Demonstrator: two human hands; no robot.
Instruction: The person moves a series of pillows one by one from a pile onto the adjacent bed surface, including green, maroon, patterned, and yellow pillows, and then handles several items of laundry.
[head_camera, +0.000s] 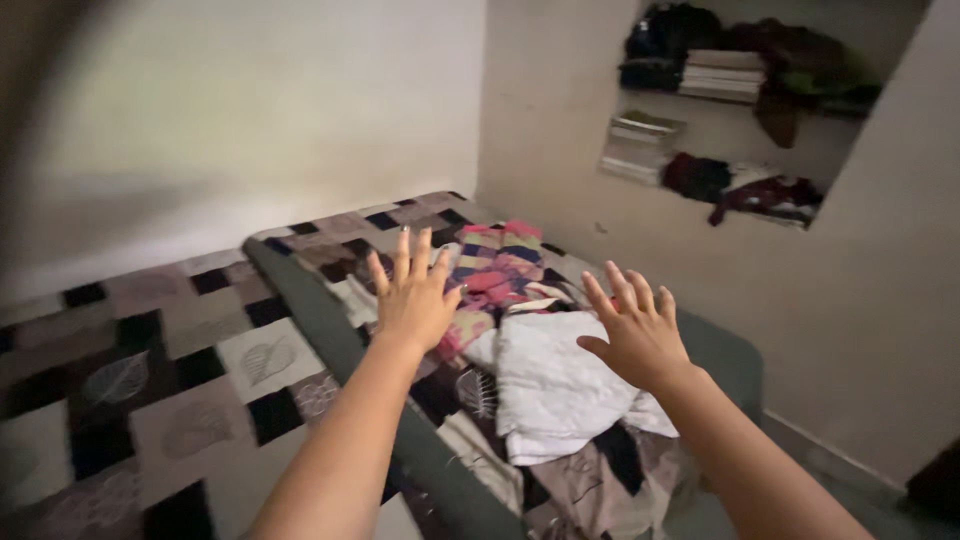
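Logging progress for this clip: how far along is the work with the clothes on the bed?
Done: nothing looks folded; the white cloth and the striped pink cloth lie crumpled on the patchwork bedcover. In hand: nothing; the left hand and right hand hover open above the pile. Left: both cloths, untouched.

Two hands, the left hand (414, 296) and the right hand (637, 335), show over one bed (190, 370). On it lie one white cloth (555, 385) and one striped cloth (497, 268). The wall niche (740, 115) has two shelves of folded clothes.
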